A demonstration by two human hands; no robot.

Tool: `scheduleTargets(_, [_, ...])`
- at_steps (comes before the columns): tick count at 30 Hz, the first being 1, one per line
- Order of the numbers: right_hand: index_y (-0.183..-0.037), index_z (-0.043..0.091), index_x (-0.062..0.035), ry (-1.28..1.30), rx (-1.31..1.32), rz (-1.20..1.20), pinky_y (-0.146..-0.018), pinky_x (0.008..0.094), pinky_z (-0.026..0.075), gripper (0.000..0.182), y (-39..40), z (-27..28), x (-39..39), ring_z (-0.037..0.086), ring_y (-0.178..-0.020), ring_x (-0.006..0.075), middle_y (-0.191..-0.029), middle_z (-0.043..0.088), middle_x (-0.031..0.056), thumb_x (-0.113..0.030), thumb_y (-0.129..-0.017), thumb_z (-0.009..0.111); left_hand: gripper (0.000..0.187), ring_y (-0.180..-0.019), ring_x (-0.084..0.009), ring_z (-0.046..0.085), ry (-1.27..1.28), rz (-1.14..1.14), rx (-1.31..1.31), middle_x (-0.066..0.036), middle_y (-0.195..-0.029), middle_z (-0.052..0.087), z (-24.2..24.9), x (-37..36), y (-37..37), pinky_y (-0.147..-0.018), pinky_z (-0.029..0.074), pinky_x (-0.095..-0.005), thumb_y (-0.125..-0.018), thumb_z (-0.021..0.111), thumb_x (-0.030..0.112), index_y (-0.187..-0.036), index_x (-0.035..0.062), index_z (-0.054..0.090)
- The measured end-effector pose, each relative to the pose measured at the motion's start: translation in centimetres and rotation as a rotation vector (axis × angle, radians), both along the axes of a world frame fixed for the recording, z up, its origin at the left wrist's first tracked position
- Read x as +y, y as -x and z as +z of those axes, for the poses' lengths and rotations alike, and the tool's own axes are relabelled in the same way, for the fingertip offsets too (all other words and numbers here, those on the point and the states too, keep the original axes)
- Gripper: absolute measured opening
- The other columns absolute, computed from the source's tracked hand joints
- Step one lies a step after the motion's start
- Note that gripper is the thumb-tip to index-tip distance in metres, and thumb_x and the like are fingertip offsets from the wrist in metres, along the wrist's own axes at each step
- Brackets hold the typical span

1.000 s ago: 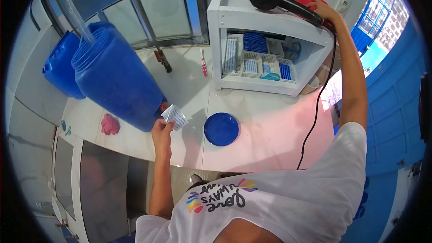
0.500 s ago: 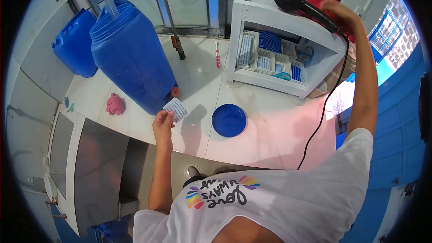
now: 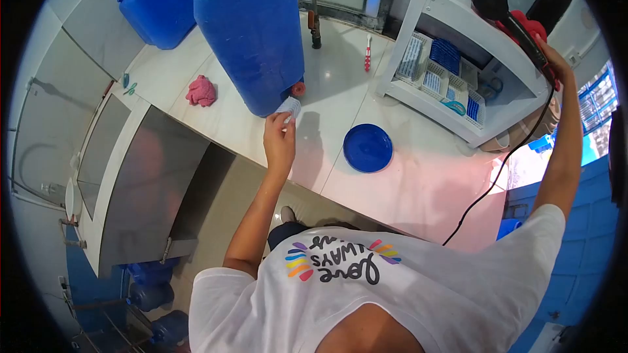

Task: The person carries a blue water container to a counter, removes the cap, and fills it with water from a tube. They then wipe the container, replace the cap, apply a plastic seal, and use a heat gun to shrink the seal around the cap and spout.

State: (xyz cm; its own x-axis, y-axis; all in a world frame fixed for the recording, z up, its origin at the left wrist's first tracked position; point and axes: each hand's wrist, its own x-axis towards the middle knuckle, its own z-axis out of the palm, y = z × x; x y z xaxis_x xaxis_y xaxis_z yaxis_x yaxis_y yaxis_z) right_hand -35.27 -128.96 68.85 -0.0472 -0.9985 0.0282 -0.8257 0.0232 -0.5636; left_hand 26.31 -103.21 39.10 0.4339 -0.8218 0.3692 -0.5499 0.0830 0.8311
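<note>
My left hand pinches a white printed card at the lower edge of a tall blue container, just below its red cap. At the upper right, my right hand is closed on a red cloth, beside the handle of a black corded device with a round head. That device lies along the top edge of a white shelf unit. A blue round dish rests on the counter to the right of my left hand.
A pink cloth and a smaller blue container are on the counter's left. A red and white toothbrush lies near the back. Baskets fill the shelf. The black cord hangs down the right side.
The view has shifted, so the counter items appear lower right or higher. My left hand has brought the card closer to the blue container. My right hand has slid down along the red cloth.
</note>
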Motion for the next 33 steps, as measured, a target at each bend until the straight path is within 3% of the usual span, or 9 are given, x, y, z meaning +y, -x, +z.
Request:
scheduleTargets(6, [-0.122, 0.054, -0.0021, 0.217, -0.099, 0.153, -0.09, 0.0269, 0.041, 0.058, -13.6, 4.6, 6.4, 0.059, -0.094, 0.0202, -0.103, 0.064, 0.0081, -0.041, -0.079, 0.058, 0.021, -0.086, -0.0307, 0.058, 0.032, 0.04, -0.11, -0.02, -0.107, 0.052, -2.4, -4.7, 0.7, -0.076, 0.047, -0.037, -0.086, 0.054, 0.007, -0.105, -0.0004, 0.059])
scheduleTargets(8, [-0.115, 0.058, -0.0004, 0.138, 0.399, 0.418, -0.085, 0.03, 0.044, 0.055, -13.7, 3.3, 1.3, 0.061, -0.092, 0.0229, -0.1, 0.065, 0.0123, -0.034, -0.071, 0.061, 0.022, -0.089, -0.0325, 0.056, 0.057, 0.067, -0.184, -0.021, -0.106, 0.052, -2.7, -5.9, 0.6, -0.077, 0.046, -0.0377, -0.086, 0.053, 0.006, -0.105, -0.0002, 0.06])
scheduleTargets(10, [-0.105, 0.061, 0.0009, 0.157, 0.706, 0.243, -0.076, 0.0338, 0.047, 0.05, -16.8, 3.6, 1.1, 0.063, -0.086, 0.0273, -0.095, 0.066, 0.0183, -0.03, -0.066, 0.062, 0.021, -0.092, -0.0356, 0.054, 0.099, 0.076, -0.125, -0.022, -0.102, 0.052, -2.6, -6.9, 0.9, -0.077, 0.045, -0.0396, -0.086, 0.052, 0.007, -0.104, 0.0001, 0.06])
scheduleTargets(13, [-0.098, 0.064, 0.0012, 0.296, 0.702, 0.37, -0.071, 0.0372, 0.048, 0.044, -15.7, 0.7, -3.3, 0.064, -0.08, 0.0301, -0.087, 0.066, 0.0215, -0.03, -0.066, 0.062, 0.019, -0.087, -0.0355, 0.056, 0.095, 0.102, -0.25, -0.02, -0.099, 0.054, -3.0, -7.8, 0.9, -0.074, 0.047, -0.0401, -0.082, 0.054, 0.004, -0.1, 0.0018, 0.062])
scheduleTargets(17, [-0.105, 0.061, -0.0037, 0.156, 0.799, 0.111, -0.079, 0.0353, 0.047, 0.042, -18.1, 1.8, 0.4, 0.063, -0.088, 0.0284, -0.096, 0.064, 0.0226, -0.028, -0.071, 0.064, 0.015, -0.081, -0.0323, 0.06, -0.025, 0.14, -0.565, -0.017, -0.091, 0.057, -2.5, -8.3, 1.0, -0.071, 0.049, -0.0381, -0.075, 0.058, 0.002, -0.09, 0.0029, 0.063])
scheduleTargets(19, [-0.094, 0.063, 0.0027, 0.351, 0.563, 0.234, -0.068, 0.0359, 0.047, 0.039, -17.5, 2.6, 2.8, 0.063, -0.072, 0.0247, -0.075, 0.066, 0.0142, -0.028, -0.07, 0.061, 0.011, -0.074, -0.0309, 0.062, -0.019, 0.075, -0.865, -0.014, -0.085, 0.061, -2.6, -9.0, 0.8, -0.065, 0.051, -0.0382, -0.07, 0.058, 0.003, -0.081, 0.0034, 0.061])
scheduleTargets(25, [-0.096, 0.065, -0.0035, 0.634, -0.257, 0.153, -0.056, 0.0248, 0.045, 0.043, -13.8, 3.8, 14.7, 0.056, -0.061, 0.0124, -0.081, 0.064, 0.0047, -0.039, -0.072, 0.069, 0.007, -0.074, -0.0299, 0.064, -0.116, -0.013, -0.964, -0.015, -0.077, 0.063, -2.3, -10.5, 1.3, -0.061, 0.052, -0.0374, -0.068, 0.059, 0.001, -0.075, 0.0023, 0.061])
scheduleTargets(27, [-0.096, 0.064, -0.0047, 0.343, -0.564, -0.106, -0.053, 0.0191, 0.042, 0.038, -13.8, 4.1, 19.5, 0.054, -0.058, 0.0089, -0.078, 0.062, 0.0036, -0.035, -0.075, 0.068, 0.004, -0.071, -0.028, 0.065, -0.131, 0.039, -0.911, -0.013, -0.075, 0.063, -2.2, -11.3, 1.5, -0.059, 0.052, -0.0355, -0.069, 0.06, 0.002, -0.072, 0.0044, 0.062])
scheduleTargets(33, [-0.104, 0.054, 0.0033, 0.28, -0.829, 0.102, -0.046, 0.0201, 0.043, 0.042, -18.7, -1.2, 31.9, 0.053, -0.05, 0.0115, -0.078, 0.059, 0.0117, -0.028, -0.076, 0.059, 0.005, -0.066, -0.0257, 0.067, -0.197, 0.07, -0.885, -0.011, -0.073, 0.064, -1.6, -10.8, 1.2, -0.057, 0.054, -0.0324, -0.071, 0.061, 0.002, -0.07, 0.0065, 0.062])
